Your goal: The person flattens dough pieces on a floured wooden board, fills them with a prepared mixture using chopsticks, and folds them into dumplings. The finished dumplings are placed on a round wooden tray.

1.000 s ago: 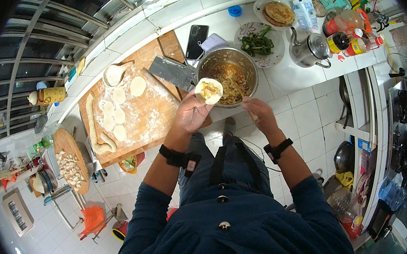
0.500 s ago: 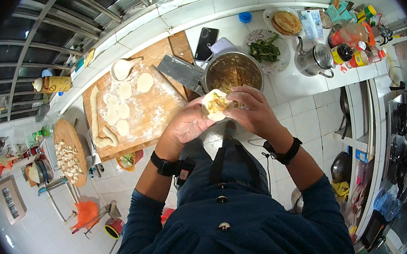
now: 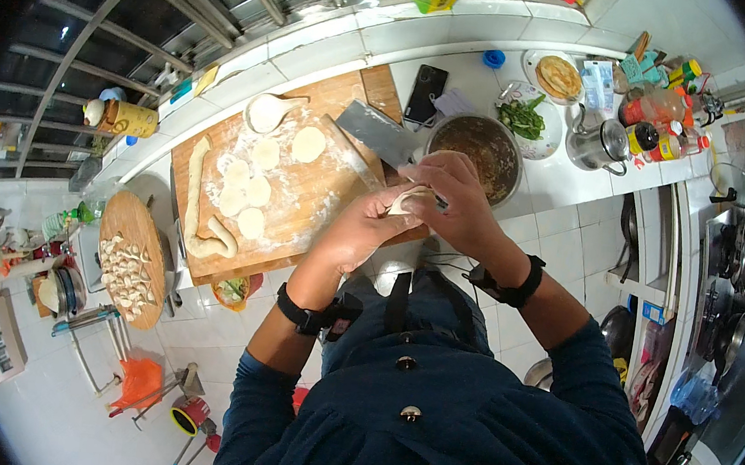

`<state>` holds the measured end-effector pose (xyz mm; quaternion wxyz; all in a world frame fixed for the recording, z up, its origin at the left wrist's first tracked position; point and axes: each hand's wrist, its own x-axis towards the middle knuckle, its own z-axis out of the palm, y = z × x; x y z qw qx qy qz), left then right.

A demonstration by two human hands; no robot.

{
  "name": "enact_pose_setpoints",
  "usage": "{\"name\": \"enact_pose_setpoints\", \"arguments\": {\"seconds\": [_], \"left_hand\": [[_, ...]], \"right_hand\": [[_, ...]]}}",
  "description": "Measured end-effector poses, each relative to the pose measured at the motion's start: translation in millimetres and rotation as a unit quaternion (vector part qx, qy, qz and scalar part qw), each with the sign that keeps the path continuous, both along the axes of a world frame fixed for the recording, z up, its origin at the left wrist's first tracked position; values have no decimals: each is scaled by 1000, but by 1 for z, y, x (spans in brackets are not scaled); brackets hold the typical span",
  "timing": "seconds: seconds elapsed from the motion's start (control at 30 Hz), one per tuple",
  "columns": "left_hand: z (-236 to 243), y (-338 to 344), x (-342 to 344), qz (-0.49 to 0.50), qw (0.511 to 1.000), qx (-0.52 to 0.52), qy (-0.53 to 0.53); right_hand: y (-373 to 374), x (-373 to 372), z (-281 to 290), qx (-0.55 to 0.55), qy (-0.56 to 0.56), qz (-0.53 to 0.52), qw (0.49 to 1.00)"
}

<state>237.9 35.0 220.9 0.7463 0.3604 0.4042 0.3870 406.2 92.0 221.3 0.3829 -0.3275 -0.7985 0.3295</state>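
Folded up now where it lay open before, the wrap (image 3: 406, 202) is just near of the pot (image 3: 513, 172), pinched in both the left hand's (image 3: 360, 230) and right hand's (image 3: 458, 203) grip, seemingly the closing step, so next calls for pressing its edge tight.

Head-worn fisheye view, steeply downward

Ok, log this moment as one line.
left hand: holding folded dumpling wrapper; right hand: gripping it too; floured board: dough rounds, dough rope
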Motion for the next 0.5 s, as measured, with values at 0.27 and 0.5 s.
{"name": "enact_pose_setpoints", "arguments": {"seconds": [0.27, 0.5], "left_hand": [[14, -13, -49, -1, 993, 109, 52], [31, -25, -83, 35, 999, 35, -14]], "right_hand": [[-7, -44, 13, 48, -55, 104, 992], [-19, -77, 27, 54, -31, 62, 996]]}}
